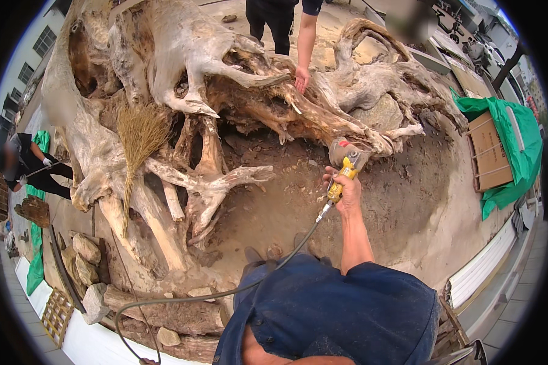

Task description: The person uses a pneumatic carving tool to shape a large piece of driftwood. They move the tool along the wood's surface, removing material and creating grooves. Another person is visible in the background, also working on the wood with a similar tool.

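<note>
My right hand [348, 193] is wrapped round the yellow body of an air-powered grinder [349, 168]. The grinder's round grey-and-red head rests against or just beside the tip of a root of the large weathered tree stump [323, 118]; contact is hard to make out. From the tool's rear, a dark air hose [237, 289] runs back past my body to the lower left. Part of my left arm [252, 348] shows at the bottom edge, but its hand is out of sight.
Across the stump, another person's open hand [302, 79] reaches down to the wood. A straw broom [137, 143] leans on the roots. Stones [86, 249] and logs [176, 316] lie at lower left. A cardboard box [490, 152] under green sheeting [523, 146] stands right. Another person [30, 164] stands far left.
</note>
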`<state>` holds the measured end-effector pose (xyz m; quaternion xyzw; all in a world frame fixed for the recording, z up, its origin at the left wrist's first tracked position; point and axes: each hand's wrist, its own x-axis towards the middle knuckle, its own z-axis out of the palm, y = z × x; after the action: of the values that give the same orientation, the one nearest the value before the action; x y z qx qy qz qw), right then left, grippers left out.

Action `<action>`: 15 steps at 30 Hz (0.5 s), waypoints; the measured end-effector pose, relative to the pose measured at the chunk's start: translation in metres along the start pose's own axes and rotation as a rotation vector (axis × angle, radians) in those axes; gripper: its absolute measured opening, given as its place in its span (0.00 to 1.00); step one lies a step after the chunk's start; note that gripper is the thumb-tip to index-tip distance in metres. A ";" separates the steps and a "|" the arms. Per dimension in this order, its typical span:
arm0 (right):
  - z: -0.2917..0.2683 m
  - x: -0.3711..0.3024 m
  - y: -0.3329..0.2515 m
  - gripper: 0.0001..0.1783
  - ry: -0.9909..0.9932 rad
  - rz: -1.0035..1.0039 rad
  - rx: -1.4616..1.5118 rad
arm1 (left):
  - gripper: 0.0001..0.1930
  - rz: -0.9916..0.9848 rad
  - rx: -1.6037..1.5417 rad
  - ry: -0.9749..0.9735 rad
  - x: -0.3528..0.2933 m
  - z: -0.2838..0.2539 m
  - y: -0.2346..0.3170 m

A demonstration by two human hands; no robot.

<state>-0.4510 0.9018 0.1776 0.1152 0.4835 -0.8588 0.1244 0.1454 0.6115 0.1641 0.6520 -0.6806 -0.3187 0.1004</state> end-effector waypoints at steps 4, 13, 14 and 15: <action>-0.039 0.010 -0.019 0.30 0.028 0.003 -0.080 | 0.21 -0.210 0.183 -0.201 -0.058 0.007 -0.028; -0.102 0.041 -0.095 0.33 0.083 -0.140 -0.378 | 0.19 -0.295 0.375 -0.612 -0.127 0.079 0.030; -0.105 0.044 -0.100 0.34 0.096 -0.158 -0.398 | 0.19 -0.278 0.386 -0.635 -0.124 0.084 0.040; -0.108 0.049 -0.105 0.33 0.110 -0.177 -0.432 | 0.19 -0.259 0.394 -0.658 -0.121 0.092 0.050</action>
<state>-0.5227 1.0423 0.1918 0.0897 0.6702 -0.7354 0.0442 0.0691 0.7513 0.1547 0.6023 -0.6368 -0.3839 -0.2904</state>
